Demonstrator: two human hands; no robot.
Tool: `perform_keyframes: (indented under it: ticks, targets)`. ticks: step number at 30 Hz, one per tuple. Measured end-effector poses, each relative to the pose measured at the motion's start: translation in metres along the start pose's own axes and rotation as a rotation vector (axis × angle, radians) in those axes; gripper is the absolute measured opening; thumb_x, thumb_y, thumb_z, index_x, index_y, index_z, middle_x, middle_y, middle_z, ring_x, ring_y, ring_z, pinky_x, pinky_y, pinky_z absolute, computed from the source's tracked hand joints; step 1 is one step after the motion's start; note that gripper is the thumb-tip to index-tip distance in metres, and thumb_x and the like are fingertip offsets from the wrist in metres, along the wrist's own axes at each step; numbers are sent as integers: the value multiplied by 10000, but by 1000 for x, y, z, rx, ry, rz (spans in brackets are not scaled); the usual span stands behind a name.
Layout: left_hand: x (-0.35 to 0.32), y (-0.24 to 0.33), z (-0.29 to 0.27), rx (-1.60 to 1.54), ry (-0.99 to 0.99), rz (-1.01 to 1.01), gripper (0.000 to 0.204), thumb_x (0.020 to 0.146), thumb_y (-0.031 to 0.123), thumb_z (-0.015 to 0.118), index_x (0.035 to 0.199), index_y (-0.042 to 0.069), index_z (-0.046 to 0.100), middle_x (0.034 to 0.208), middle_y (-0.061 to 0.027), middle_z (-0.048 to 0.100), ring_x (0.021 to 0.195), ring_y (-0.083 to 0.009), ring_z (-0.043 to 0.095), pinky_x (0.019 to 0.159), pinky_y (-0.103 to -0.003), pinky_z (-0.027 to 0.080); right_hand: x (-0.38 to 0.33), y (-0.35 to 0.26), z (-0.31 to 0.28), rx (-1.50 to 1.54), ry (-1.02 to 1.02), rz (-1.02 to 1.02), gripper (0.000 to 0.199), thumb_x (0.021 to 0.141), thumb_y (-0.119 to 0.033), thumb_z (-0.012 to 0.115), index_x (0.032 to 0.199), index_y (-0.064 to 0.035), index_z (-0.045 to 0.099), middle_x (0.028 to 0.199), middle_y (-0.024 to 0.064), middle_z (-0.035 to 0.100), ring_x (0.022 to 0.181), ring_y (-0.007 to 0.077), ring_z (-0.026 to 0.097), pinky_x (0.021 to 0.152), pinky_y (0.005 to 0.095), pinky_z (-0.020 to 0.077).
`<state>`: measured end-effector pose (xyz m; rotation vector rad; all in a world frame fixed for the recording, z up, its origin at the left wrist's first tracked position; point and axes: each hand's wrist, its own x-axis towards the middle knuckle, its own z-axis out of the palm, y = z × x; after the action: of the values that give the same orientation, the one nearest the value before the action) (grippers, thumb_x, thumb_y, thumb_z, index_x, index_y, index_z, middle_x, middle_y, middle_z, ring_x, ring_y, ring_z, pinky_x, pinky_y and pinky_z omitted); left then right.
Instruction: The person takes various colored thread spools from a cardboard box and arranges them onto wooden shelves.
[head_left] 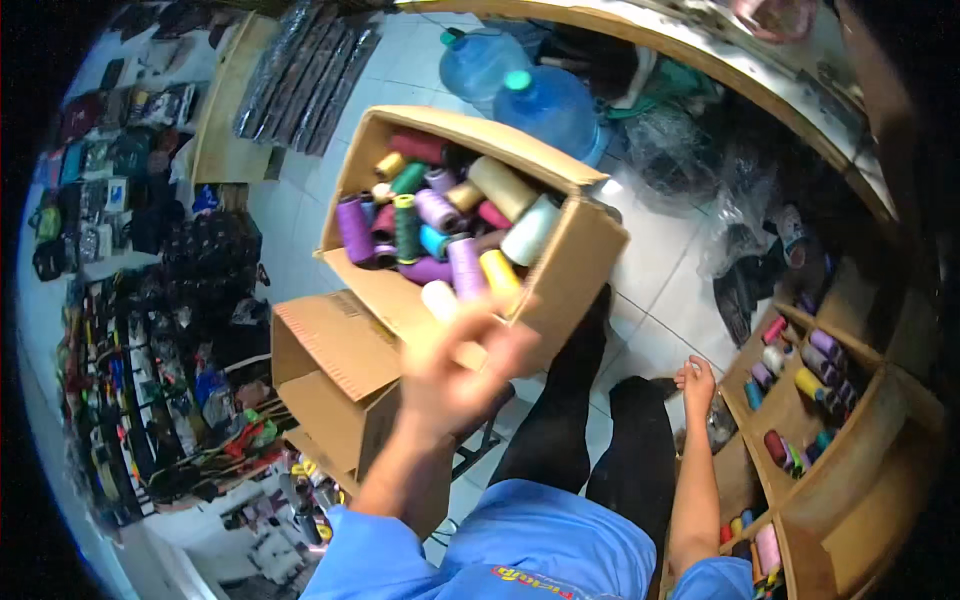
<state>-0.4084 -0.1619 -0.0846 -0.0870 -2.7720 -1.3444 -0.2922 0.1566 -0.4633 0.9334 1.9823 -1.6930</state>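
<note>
A cardboard box (575, 260) full of thread spools stands tilted in front of me. My left hand (455, 370) passes over its near edge, fingers bent and smeared by motion; whether they hold anything cannot be made out. Close to its fingertips lie a yellow spool (499, 272), a lilac spool (465, 265) and a white spool (439, 300). Deeper in the box are a purple spool (354, 229), a dark green spool (406, 230) and a large beige cone (502, 187). My right hand (695, 383) hangs beside the wooden shelf, fingers loosely apart, nothing visible in it.
Another cardboard box (335, 345) with raised flaps sits at the near left. The wooden shelf (840, 430) on the right holds more spools. Blue water bottles (548, 110) stand behind the box. Clear plastic bags (665, 150) lie on the tiled floor. Packed goods (205, 250) crowd the left side.
</note>
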Motion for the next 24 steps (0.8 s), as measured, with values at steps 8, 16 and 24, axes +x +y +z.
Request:
perform_keyframes:
  ticks: [8, 16, 24]
  targets:
    - [47, -199, -153, 951, 234, -418, 444, 786, 291, 637, 1122, 14, 551, 1057, -180, 574, 961, -320, 571, 841, -405, 453, 34, -69, 63, -207, -230, -101, 317, 823, -93, 574, 1121, 6, 530, 733, 92, 627, 618, 136, 606, 506, 256, 467]
    - [83, -238, -82, 972, -147, -510, 480, 720, 346, 701, 1039, 1, 604, 851, -212, 632, 783, -340, 622, 673, -430, 482, 38, -56, 19, -435, -123, -40, 338, 809, -81, 585, 1141, -41, 540, 794, 83, 633, 643, 133, 583, 563, 282, 484]
    - [68, -84, -53, 472, 195, 26, 267, 887, 124, 591, 1105, -27, 566, 985, -86, 607, 869, -141, 585, 747, -258, 478, -15, -11, -29, -327, 30, -27, 307, 798, -170, 604, 1062, -16, 568, 869, 191, 658, 784, 331, 643, 717, 376, 504]
